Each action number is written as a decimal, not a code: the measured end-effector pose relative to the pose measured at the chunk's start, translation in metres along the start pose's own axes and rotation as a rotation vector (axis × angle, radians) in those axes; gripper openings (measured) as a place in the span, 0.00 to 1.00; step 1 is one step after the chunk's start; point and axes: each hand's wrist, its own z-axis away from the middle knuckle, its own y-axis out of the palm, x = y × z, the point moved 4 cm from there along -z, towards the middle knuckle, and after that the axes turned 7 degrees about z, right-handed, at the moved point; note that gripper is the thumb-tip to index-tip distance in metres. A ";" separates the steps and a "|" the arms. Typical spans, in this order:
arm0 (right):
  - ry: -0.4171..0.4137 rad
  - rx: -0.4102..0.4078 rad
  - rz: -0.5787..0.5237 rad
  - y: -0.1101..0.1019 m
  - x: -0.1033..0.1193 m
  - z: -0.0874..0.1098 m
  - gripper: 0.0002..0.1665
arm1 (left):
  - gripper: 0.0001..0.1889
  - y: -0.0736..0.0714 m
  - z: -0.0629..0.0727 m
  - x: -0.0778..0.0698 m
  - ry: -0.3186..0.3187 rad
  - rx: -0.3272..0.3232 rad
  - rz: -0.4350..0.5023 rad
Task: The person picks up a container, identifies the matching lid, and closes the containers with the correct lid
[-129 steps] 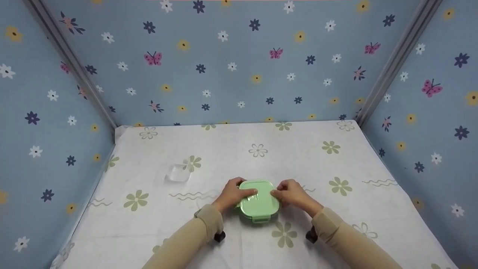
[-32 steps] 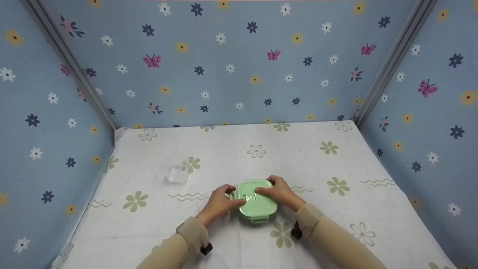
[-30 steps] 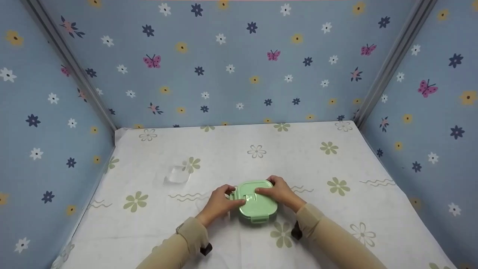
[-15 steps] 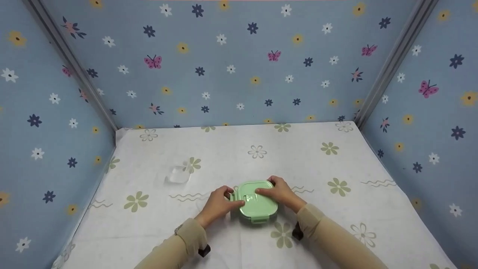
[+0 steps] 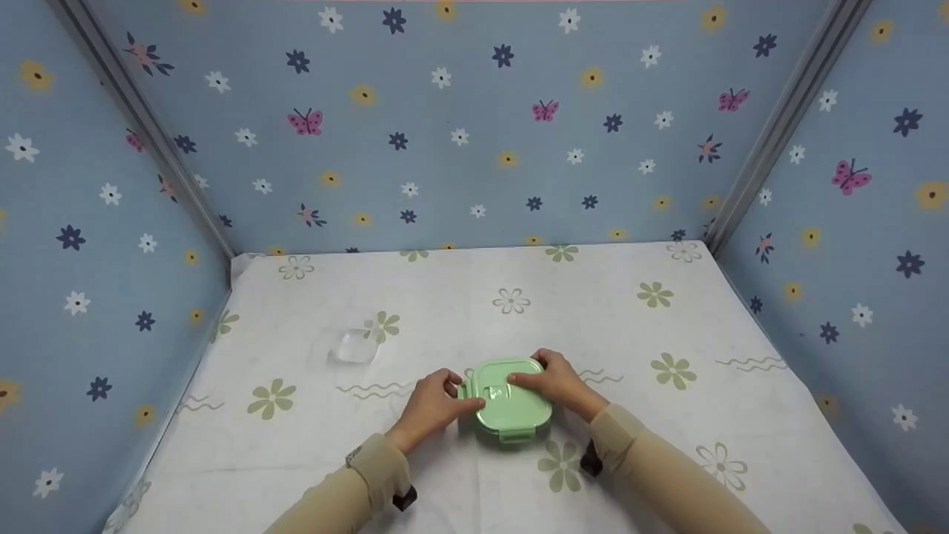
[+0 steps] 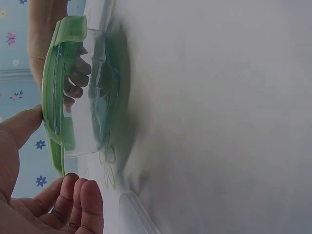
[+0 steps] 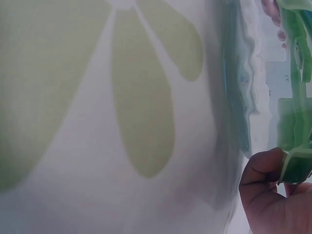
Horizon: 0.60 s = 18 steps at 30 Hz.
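Observation:
A clear glass food container with a green snap lid (image 5: 519,411) stands on the cloth in front of me. My left hand (image 5: 428,408) is at its left side, thumb on the lid's edge. In the left wrist view the curled fingertips (image 6: 90,192) meet the lower edge of the left latch (image 6: 57,152), which is swung outward. My right hand (image 5: 560,384) grips the far right corner, thumb flat on the lid. In the right wrist view a curled finger (image 7: 263,168) hooks at another green latch (image 7: 297,168). The near latch (image 5: 517,435) hangs down against the container's side.
A small clear dish (image 5: 356,346) lies to the left, further back. Another transparent edge (image 6: 134,214) shows on the cloth by my left hand. White flowered cloth (image 5: 652,445) covers the table, with blue patterned walls (image 5: 474,148) on three sides.
Since the oldest frame my left hand has shifted left and the left latch has swung out; my right hand has moved further over the lid. During the last second, both hands have barely moved.

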 end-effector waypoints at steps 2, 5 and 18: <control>0.002 -0.003 0.002 0.000 0.000 0.000 0.24 | 0.32 0.000 0.000 -0.001 -0.002 -0.008 -0.004; -0.002 -0.005 0.004 0.000 0.000 0.000 0.24 | 0.31 0.000 0.000 -0.001 -0.014 -0.019 -0.008; -0.012 -0.006 0.002 0.001 0.000 0.000 0.24 | 0.30 0.000 0.000 -0.008 -0.038 0.006 -0.012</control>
